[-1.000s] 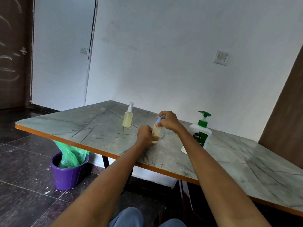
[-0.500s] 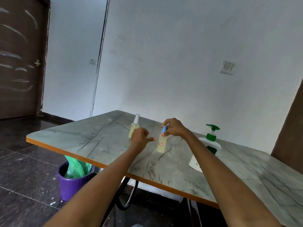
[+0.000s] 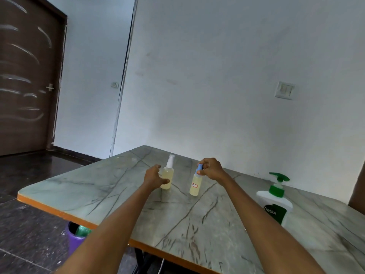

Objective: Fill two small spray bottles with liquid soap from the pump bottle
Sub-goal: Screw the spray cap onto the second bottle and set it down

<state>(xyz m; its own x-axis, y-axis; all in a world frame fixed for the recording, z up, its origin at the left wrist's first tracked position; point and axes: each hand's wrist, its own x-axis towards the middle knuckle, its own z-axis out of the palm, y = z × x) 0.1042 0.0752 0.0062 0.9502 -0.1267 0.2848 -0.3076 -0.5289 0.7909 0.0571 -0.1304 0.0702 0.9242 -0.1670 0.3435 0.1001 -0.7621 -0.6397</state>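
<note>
Two small spray bottles with pale yellow liquid stand upright on the marble table (image 3: 118, 186). The white-capped bottle (image 3: 167, 179) is on the left; my left hand (image 3: 155, 177) is right beside it, fingers spread, thumb across its lower body. The blue-capped bottle (image 3: 196, 184) with a small red-edged label stands to the right, and my right hand (image 3: 210, 168) pinches its blue cap from above. The white pump bottle (image 3: 275, 202) with a green pump head stands further right, apart from both hands.
The table has an orange front edge (image 3: 59, 212) near me. A purple bucket (image 3: 76, 237) with a green bag sits on the dark floor under the left corner. A white wall runs behind the table; a brown door (image 3: 25, 80) is at far left.
My left hand let go of the blue-capped bottle and moved left to the white-capped one. My right hand stayed on the blue cap. The view tilted upward.
</note>
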